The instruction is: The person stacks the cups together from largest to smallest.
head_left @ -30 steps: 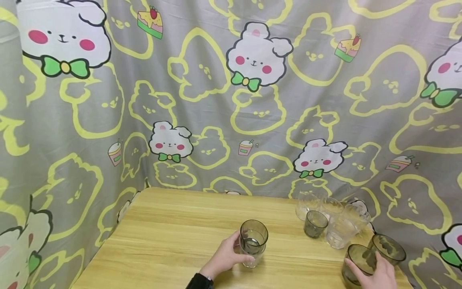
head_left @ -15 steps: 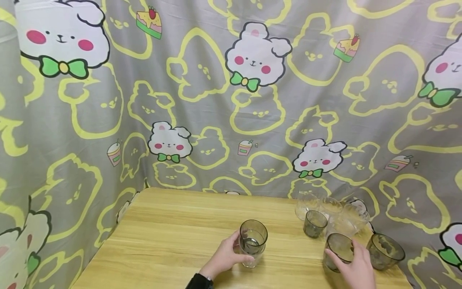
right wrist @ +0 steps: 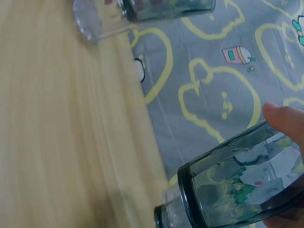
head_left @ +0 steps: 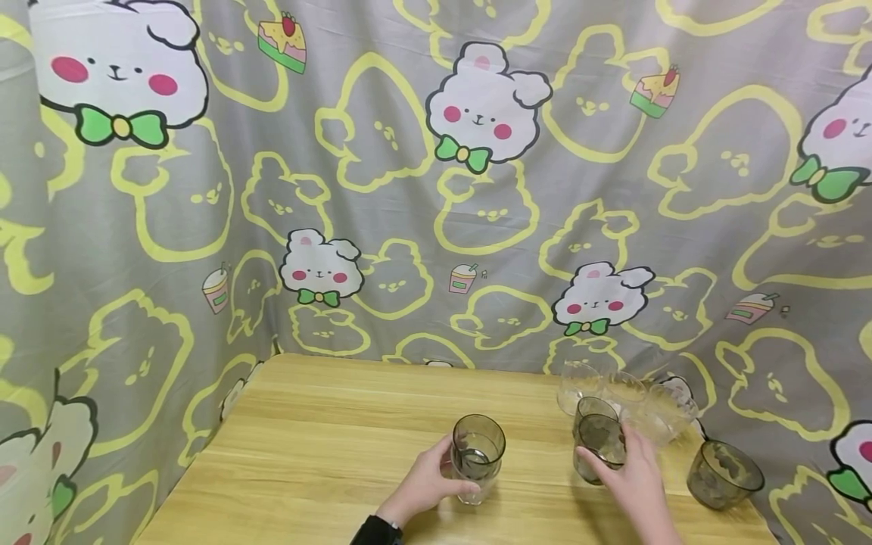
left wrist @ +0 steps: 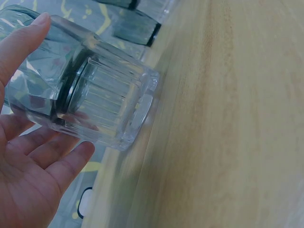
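- At the front centre of the wooden table, the clear faceted tumbler stands with its base on the tabletop.
- The nested smoked tumbler sits upright inside it, its dark base partway down the clear wall and its rim projecting above.
- The left hand, below a black sleeve, grips the clear faceted tumbler: thumb on the near side, remaining fingers slightly spread around the opposite side.
- To the right, the right hand holds the held smoked tumbler between thumb and fingers on opposite sides; the spacing of the rear fingers cannot be told.
- The base of this tumbler appears raised off the tabletop.
- Directly behind it stands the small smoked glass, partly covered; contact between the two cannot be determined.
- Several clear glasses are grouped at the table's rear right.
- The wide smoked glass stands near the right edge, apart from the right hand.
- A grey cartoon-print curtain hangs behind.
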{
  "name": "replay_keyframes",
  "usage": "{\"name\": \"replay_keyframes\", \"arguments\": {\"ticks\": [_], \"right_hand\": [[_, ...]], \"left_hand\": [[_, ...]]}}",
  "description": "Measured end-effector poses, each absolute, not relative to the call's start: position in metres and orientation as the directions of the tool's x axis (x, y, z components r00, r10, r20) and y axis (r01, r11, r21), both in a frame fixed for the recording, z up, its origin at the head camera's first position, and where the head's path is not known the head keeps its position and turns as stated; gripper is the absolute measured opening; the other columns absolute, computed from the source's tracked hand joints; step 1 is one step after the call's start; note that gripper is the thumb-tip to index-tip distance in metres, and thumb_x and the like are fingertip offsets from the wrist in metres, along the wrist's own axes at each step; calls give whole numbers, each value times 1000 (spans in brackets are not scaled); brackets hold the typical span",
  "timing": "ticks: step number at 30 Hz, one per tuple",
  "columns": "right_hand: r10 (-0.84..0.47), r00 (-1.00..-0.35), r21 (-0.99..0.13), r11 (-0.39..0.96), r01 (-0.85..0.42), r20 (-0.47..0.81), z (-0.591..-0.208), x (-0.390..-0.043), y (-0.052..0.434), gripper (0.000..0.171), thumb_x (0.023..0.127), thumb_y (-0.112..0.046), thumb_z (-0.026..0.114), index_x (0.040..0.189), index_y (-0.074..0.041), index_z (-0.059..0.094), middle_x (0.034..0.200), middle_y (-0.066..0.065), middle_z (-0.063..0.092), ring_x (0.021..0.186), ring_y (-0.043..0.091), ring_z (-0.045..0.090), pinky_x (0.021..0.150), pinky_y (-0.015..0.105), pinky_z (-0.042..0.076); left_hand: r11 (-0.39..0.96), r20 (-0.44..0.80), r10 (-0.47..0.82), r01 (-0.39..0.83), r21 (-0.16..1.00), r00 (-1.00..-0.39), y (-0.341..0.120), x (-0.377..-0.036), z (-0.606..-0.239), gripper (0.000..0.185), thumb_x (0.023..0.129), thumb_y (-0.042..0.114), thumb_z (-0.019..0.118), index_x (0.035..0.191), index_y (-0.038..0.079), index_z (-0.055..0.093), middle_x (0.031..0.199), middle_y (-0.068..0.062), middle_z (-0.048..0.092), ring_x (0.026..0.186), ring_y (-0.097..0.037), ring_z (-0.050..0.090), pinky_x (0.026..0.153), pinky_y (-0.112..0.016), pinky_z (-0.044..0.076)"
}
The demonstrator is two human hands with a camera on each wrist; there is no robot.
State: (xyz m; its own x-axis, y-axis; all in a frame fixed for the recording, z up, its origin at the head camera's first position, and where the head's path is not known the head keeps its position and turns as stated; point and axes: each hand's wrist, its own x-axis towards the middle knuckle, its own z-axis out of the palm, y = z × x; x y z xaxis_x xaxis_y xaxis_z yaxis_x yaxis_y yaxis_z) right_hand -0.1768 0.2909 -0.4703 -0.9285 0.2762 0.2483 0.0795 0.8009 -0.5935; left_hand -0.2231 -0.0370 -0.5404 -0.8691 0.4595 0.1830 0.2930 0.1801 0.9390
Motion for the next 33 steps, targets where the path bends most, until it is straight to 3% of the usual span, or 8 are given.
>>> {"name": "replay_keyframes", "arguments": {"ticks": [8, 24, 33], "right_hand": [[246, -881, -595, 802, -49, 404, -462, -181, 270, 95, 73, -39, 84, 140, 10, 38, 136, 37, 42, 125, 54, 40, 102, 73, 37], [153, -908, -572, 813, -110, 391, -428, -195, 234, 99, 78, -54, 76, 148, 2, 33, 147, 31, 36, 133, 49, 36, 103, 71, 38], [108, -875, -555, 808, -200, 472, -404, -196, 216, 96, 77, -51, 78, 148, -1, 36, 145, 25, 41, 131, 43, 43, 101, 67, 44]], "left_hand": [[186, 176, 462, 289, 939, -869, -37, -223, -539, 88, 76, 31, 82, 150, 22, 36, 141, -8, 56, 124, -27, 59, 106, -35, 51], [205, 172, 457, 291, 935, -873, -38, -223, -537, 88, 76, 32, 83, 150, 21, 37, 140, -8, 56, 123, -29, 59, 106, -42, 51], [193, 167, 464, 284, 939, -870, -37, -224, -539, 89, 76, 32, 82, 151, 19, 35, 141, -10, 55, 126, -30, 57, 107, -40, 51]]}}
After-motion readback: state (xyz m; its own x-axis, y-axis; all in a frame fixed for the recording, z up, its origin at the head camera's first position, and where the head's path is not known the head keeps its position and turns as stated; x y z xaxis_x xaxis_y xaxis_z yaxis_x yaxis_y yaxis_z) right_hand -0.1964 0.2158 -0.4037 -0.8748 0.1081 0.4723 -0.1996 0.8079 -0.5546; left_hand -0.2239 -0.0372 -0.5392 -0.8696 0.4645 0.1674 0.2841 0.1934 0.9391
